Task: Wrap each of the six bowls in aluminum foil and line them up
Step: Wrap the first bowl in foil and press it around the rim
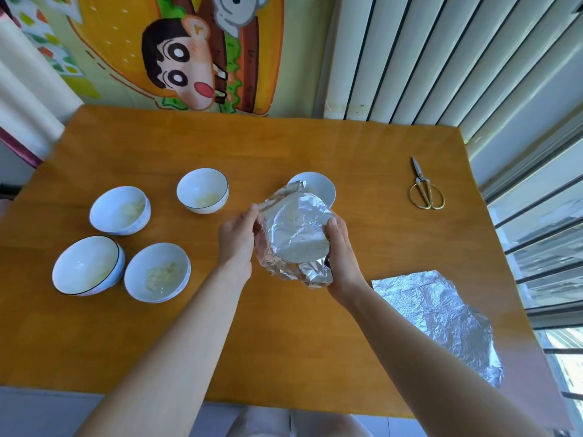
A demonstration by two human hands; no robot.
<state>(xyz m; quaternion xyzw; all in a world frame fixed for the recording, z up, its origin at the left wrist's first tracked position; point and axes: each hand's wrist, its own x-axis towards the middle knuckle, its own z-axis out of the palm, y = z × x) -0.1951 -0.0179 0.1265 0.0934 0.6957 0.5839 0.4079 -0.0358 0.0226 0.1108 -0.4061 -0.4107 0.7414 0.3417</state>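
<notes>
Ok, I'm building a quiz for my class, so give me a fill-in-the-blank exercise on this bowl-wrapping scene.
1. The left hand and right hand hold a bowl wrapped in crinkled silver ____.
2. ____ unwrapped white ceramic bowls stand on the brown wooden table.
3. The gold-handled metal scissors lie to the bowls' ____.
Missing: foil; five; right.

I've got four bowls (pixel 156 272) clustered on the left of the table (pixel 284 357), foil-wrapped bowl (pixel 295 234) in the middle, another bowl (pixel 319 187) right behind it, scissors (pixel 426 188) far right, foil sheets (pixel 441 316) near right.
</notes>
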